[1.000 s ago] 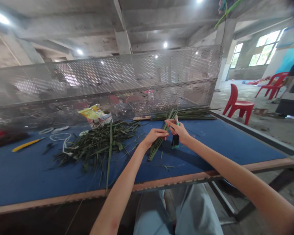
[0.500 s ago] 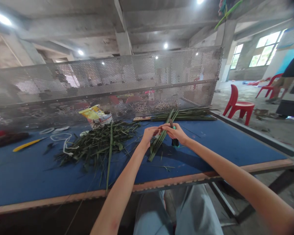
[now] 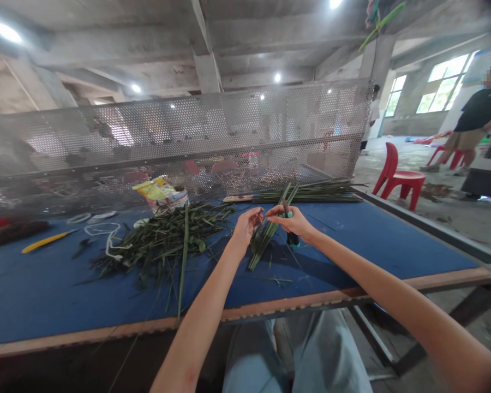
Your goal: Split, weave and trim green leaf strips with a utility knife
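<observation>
My right hand is closed around a small tool, apparently pliers, with black and teal handles. Their brown metal end points up past the index finger, and the grip partly hides them. Just to the left, my left hand has its fingertips curled in a pinch. Whatever lies between those fingers is too small to make out. The fingertips of both hands are close, with a narrow gap between them. Under and behind them a bundle of long green leaf strips lies slantwise on the blue tabletop.
A heap of cut leaf pieces lies left, beside a tub with a yellow packet, white cord and a yellow-handled tool. More strips lie along the perforated metal screen. A red chair and people stand beyond.
My left hand has drawn slightly left, away from my right fingertips, its fingers more curled. A thin strip now lies below the pliers. At the right, people have come further into view.
</observation>
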### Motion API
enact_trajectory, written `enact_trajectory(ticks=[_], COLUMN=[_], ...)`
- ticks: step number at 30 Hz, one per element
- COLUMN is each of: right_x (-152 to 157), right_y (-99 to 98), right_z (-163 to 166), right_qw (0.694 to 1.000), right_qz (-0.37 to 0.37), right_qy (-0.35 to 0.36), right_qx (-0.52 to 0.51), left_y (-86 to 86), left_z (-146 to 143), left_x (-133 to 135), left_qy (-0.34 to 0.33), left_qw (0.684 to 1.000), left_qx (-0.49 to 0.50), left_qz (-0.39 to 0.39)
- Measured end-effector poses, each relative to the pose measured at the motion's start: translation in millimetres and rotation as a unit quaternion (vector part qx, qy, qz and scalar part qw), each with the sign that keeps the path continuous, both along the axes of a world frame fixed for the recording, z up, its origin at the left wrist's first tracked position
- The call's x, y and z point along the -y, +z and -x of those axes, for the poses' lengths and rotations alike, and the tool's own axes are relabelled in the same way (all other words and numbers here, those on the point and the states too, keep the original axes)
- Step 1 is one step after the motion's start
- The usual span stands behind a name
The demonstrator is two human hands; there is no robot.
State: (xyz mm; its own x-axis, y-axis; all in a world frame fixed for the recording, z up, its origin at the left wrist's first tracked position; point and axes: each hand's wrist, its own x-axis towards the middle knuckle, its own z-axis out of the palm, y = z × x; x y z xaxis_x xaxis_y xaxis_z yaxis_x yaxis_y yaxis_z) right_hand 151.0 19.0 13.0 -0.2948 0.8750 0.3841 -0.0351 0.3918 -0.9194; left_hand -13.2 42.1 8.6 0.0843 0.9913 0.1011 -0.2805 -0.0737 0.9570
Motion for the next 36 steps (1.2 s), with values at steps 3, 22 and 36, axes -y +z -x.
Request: enact_trajectory(ticks=[3, 22, 36], right_x=[-1, -12, -4], right_y=[-0.6, -3.5, -12.5], right_z=[1, -4, 4], right_qw=[1.000, 0.998, 0.996], right_qz=[-0.002, 0.004, -0.029], right_qy=[0.000, -0.046, 0.004], right_qx=[0.000, -0.039, 0.081], left_y=[-2.0, 0.5, -0.4], left_z=[-2, -16, -11], left_x=[1, 16, 1], left_qy=[0.049, 0.173, 0.015], left_qw=[0.996, 0.926, 0.995], left_qx=[-0.042, -0.201, 0.016], left_qz=[-0.053, -0.269, -0.095])
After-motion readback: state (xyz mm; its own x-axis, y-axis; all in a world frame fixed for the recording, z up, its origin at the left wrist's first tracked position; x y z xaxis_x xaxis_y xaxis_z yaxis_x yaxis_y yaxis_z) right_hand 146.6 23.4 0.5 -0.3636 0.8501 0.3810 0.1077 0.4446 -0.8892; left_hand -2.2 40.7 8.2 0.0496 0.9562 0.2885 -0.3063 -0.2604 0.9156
